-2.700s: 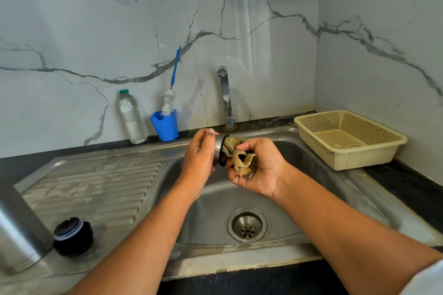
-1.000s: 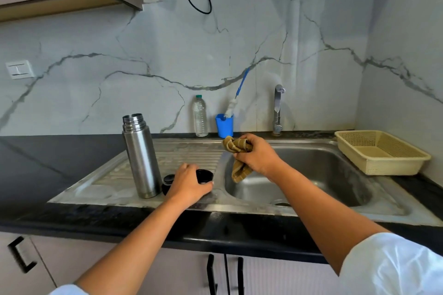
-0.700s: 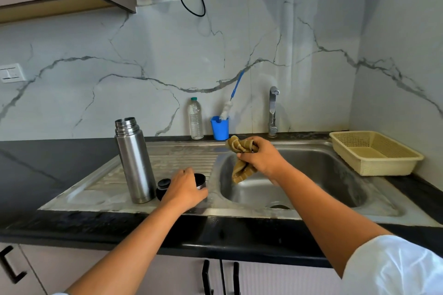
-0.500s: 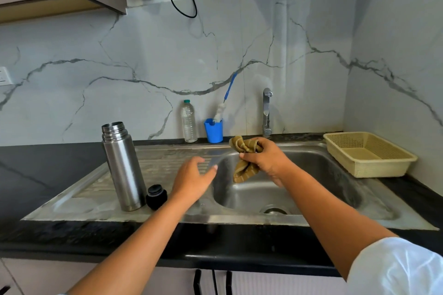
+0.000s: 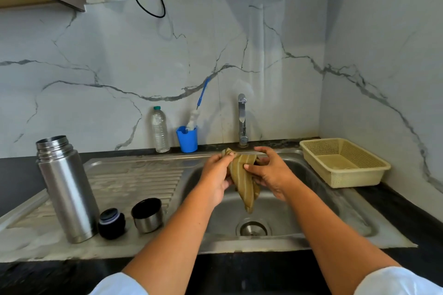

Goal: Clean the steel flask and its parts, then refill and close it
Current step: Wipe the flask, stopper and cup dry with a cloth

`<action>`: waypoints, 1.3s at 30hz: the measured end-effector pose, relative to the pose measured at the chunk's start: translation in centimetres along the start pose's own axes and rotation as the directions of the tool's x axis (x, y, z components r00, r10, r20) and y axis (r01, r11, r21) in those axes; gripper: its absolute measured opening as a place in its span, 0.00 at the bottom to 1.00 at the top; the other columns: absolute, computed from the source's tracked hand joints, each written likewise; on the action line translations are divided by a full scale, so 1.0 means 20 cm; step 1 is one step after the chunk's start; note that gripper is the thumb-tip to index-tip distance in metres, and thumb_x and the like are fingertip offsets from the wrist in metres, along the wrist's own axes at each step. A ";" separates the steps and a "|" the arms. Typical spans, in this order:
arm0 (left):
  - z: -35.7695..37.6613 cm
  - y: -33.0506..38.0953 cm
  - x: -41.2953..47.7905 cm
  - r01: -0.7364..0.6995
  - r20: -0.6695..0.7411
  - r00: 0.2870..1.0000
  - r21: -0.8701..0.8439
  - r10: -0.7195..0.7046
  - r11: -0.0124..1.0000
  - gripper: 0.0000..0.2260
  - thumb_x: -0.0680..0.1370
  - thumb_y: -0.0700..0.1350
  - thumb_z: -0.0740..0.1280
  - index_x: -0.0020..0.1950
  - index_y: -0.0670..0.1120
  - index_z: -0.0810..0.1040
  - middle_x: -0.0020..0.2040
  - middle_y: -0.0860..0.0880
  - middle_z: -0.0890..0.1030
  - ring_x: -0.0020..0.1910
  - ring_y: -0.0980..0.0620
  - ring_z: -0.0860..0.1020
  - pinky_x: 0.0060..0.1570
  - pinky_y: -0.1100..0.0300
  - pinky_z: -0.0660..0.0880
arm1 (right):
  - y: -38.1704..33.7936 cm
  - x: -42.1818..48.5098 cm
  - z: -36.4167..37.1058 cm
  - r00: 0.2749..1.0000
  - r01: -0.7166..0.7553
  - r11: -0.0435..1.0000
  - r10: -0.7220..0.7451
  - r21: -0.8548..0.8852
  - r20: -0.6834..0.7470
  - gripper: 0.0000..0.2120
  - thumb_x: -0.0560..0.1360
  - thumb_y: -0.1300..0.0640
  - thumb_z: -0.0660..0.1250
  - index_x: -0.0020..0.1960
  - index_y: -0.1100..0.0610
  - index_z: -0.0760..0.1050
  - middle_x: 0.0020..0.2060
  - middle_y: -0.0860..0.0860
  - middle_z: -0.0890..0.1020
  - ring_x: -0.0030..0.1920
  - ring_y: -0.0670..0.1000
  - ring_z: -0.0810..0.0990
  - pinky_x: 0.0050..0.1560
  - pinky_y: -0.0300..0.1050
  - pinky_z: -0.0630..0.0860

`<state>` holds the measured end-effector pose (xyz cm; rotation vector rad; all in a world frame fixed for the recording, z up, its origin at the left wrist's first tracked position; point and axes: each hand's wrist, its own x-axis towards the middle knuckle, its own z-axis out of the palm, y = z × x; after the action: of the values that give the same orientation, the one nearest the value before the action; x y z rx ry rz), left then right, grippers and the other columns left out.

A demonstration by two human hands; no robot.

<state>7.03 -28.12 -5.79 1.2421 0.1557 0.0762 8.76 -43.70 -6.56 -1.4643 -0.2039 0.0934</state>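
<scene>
Pinching cloth point(image 5: 245, 183), left hand point(image 5: 215, 176) faces right hand point(image 5: 272, 172).

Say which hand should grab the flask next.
Left, probably. The flask stands on the drainboard, on the side of the left hand; the right hand would have to cross over. Both grip the cloth.

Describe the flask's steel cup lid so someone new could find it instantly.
Start at the ribbed drainboard left of the sink basin, where the tall steel flask stands. Two small parts sit to its right. The cup is the one nearer the basin: shiny steel wall, dark open mouth, unlike the black stopper beside it.
</scene>
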 end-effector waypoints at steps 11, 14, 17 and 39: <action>0.00 -0.09 0.08 -0.068 0.049 0.997 0.016 0.067 0.998 0.15 0.77 0.51 0.75 0.61 0.48 0.81 0.53 0.46 0.87 0.56 0.45 0.85 0.63 0.39 0.78 | 0.05 0.02 0.00 0.987 -0.158 0.975 0.151 -0.154 -0.060 0.16 0.77 0.44 0.72 0.57 0.55 0.81 0.48 0.49 0.84 0.50 0.48 0.80 0.49 0.43 0.76; 0.00 -0.07 0.07 -0.063 0.102 0.993 0.026 0.060 0.998 0.13 0.78 0.50 0.74 0.60 0.47 0.82 0.51 0.46 0.88 0.54 0.46 0.85 0.62 0.42 0.78 | 0.06 0.05 0.00 0.988 -0.069 0.978 0.041 -0.197 -0.146 0.09 0.79 0.51 0.71 0.52 0.56 0.82 0.47 0.51 0.86 0.52 0.51 0.83 0.54 0.46 0.78; -0.01 -0.06 0.07 -0.050 0.085 0.995 0.086 0.043 0.995 0.13 0.78 0.52 0.73 0.59 0.48 0.82 0.50 0.47 0.88 0.54 0.46 0.85 0.57 0.46 0.80 | 0.04 0.06 -0.02 0.977 -0.055 0.978 0.011 -0.201 -0.213 0.09 0.81 0.48 0.67 0.54 0.52 0.81 0.50 0.51 0.84 0.54 0.52 0.81 0.57 0.50 0.77; -0.06 -0.06 0.16 -0.308 0.112 0.950 0.507 0.293 0.805 0.11 0.76 0.38 0.76 0.57 0.48 0.82 0.50 0.49 0.86 0.52 0.51 0.83 0.50 0.61 0.77 | -0.01 0.10 -0.15 0.950 0.073 0.905 -0.191 -0.419 -0.246 0.09 0.75 0.56 0.75 0.53 0.45 0.80 0.49 0.45 0.84 0.53 0.47 0.82 0.55 0.46 0.81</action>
<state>9.93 -26.96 -7.61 1.8070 -0.0565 0.3102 11.34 -46.33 -6.45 -1.8532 -0.0915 -0.2867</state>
